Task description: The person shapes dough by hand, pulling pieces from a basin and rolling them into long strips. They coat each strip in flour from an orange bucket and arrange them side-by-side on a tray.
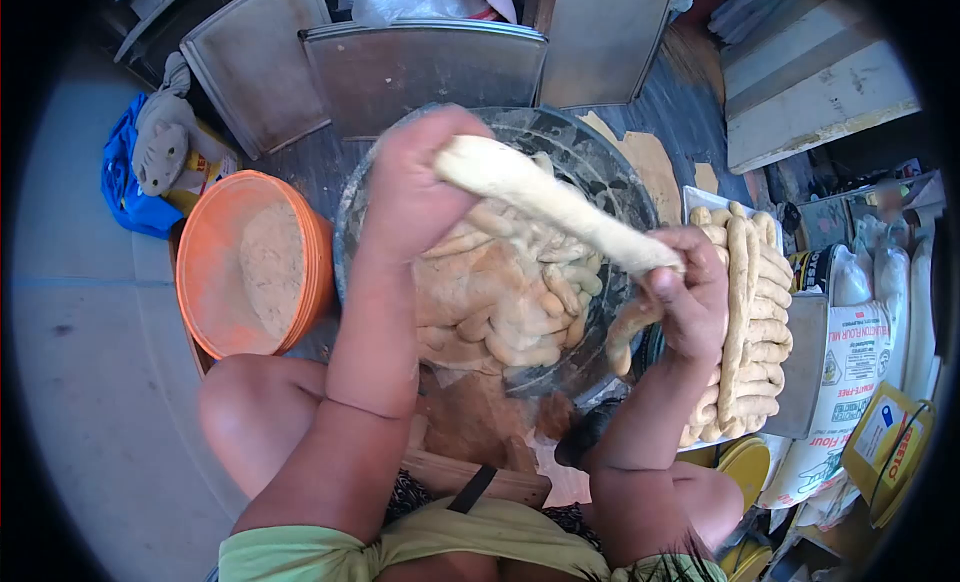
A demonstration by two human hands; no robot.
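A thick pale dough strip [560, 210] is stretched between my two hands above a large round dark basin [620, 182]. My left hand [420, 182], slightly blurred, is closed round its upper end. At the other end my right hand [692, 292] grips the strip between thumb and fingers, and a browner dough end [627, 337] hangs below that hand. Many dusted dough pieces [510, 312] lie heaped in the basin under the strip. Right of my right hand, a tray [700, 197] holds rows of dough rolls [765, 327] with long strips laid across them.
An orange tub [190, 282] with powder [272, 267] stands at the left. Metal trays [420, 77] lean behind the basin. Flour sacks [845, 367] and a yellow container [885, 442] are at the right. My knees flank the basin's near side.
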